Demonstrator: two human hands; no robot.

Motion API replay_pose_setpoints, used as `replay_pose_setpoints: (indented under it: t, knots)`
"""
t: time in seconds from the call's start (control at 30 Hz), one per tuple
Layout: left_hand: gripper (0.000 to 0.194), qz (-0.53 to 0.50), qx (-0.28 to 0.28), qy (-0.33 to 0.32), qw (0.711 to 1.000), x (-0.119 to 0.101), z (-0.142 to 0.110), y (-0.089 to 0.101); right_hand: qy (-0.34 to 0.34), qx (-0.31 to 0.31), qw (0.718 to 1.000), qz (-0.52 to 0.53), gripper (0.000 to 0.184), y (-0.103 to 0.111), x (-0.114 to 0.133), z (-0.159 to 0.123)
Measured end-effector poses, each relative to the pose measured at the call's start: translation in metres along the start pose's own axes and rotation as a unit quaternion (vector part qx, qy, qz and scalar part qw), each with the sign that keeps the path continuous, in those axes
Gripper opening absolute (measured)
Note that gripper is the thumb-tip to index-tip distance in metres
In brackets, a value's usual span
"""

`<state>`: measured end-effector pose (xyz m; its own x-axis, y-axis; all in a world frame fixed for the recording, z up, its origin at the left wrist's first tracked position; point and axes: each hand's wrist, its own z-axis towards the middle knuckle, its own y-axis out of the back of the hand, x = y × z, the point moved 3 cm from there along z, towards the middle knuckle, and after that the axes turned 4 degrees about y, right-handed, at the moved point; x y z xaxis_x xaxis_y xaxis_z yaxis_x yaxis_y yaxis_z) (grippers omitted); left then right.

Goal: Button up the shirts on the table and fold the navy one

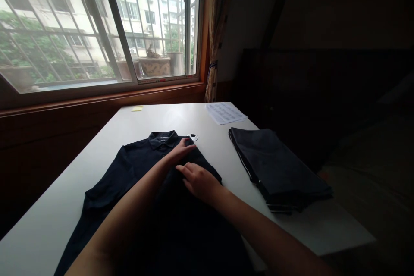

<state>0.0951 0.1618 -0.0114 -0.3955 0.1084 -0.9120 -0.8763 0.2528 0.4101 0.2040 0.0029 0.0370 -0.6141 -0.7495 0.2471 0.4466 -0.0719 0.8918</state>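
Observation:
A dark navy polo shirt [126,177] lies spread front side up, its collar [163,138] toward the window and its lower part running out of view below. My left hand [181,150] rests on the shirt near the shoulder on the right, thumb and fingers apart. Just below it, my right hand [201,181] lies on the chest with fingers loosely stretched and spread. Neither hand shows anything lifted in it. Beside the shoulder, partly tucked behind it, is a small white piece with a dark round spot [193,137].
The white table [213,151] also bears a stack of folded dark cloth [278,164] at right, printed paper sheets [224,113] at the far edge and a yellow note [137,108] at far left. Beyond stand a barred window [155,21] and a curtain [211,69].

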Motion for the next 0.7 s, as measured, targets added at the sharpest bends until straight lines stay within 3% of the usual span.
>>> replay_pose_setpoints:
  t: [0.13, 0.37, 0.5, 0.7]
  knots:
    - [0.072, -0.002, -0.021, 0.016, 1.000, 0.003, 0.004, -0.004, -0.017, 0.031, 0.999, -0.010, 0.058, 0.000, 0.008, -0.014]
    - [0.059, 0.002, -0.037, 0.004, 0.999, 0.000, 0.019, -0.010, -0.112, -0.022, 0.992, -0.060, 0.053, 0.025, -0.016, -0.051]
    - [0.052, 0.028, -0.046, -0.008, 0.999, -0.004, 0.030, -0.012, -0.151, -0.015, 0.986, -0.070, 0.053, 0.018, -0.028, -0.070]
    - [0.051, 0.055, -0.043, -0.021, 0.997, -0.005, 0.041, -0.021, -0.148, -0.036, 0.986, -0.073, 0.039, 0.014, -0.021, -0.075]
